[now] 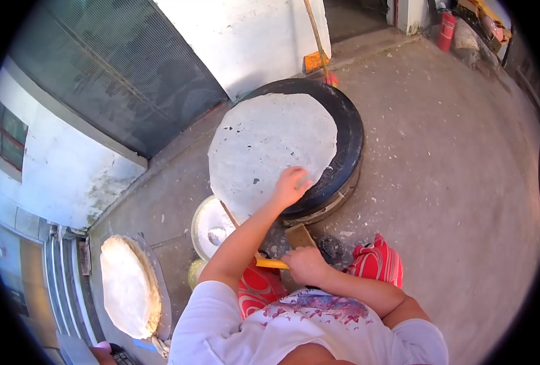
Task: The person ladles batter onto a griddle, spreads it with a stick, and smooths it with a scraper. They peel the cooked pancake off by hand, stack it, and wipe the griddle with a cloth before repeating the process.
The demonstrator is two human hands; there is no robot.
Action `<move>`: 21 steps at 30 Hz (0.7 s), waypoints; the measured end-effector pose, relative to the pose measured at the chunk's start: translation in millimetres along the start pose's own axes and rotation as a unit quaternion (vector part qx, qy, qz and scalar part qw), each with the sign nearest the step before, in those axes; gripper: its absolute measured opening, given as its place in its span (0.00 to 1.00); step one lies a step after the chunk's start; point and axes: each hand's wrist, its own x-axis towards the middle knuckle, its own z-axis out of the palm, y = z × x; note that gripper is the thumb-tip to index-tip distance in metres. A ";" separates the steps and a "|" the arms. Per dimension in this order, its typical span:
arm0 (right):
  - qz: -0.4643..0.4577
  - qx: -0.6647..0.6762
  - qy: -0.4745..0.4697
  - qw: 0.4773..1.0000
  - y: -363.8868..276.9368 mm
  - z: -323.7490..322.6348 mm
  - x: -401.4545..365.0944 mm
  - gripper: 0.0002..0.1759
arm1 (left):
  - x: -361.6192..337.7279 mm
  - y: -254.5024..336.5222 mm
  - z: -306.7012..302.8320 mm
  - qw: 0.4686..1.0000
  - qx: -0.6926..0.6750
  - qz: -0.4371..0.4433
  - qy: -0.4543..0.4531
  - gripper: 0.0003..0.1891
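Observation:
A large, thin, pale flatbread with small holes lies over a round black griddle, reaching past the griddle's left side. My left hand is at the flatbread's near edge, its fingers apart and slightly bent against the sheet. Close to my body, my right hand is closed around a flat yellow tool that points left. Its far end overlaps my left forearm in this view. Just beyond my right hand is a wooden piece. A white tub of pale batter or flour, with a stick across it, stands left of my left arm.
A stack of pale flatbreads rests on a board at the lower left. White walls and a dark screen door border the left. A pole leans behind the griddle; a red fire extinguisher stands at the back right.

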 end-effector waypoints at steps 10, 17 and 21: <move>0.011 -0.019 -0.027 0.999 0.1 2.4 1.4 0.09 | -28.0 -4.9 -44.8 0.871 0.099 -0.450 -0.170 0.26; 0.047 -0.092 -0.085 0.991 4.2 14.4 13.1 0.10 | -97.9 39.8 -80.7 0.966 0.175 -0.189 0.030 0.23; 0.042 -0.103 -0.099 0.989 8.6 23.6 13.2 0.11 | -181.9 56.2 -128.5 0.949 -0.078 -0.282 0.117 0.20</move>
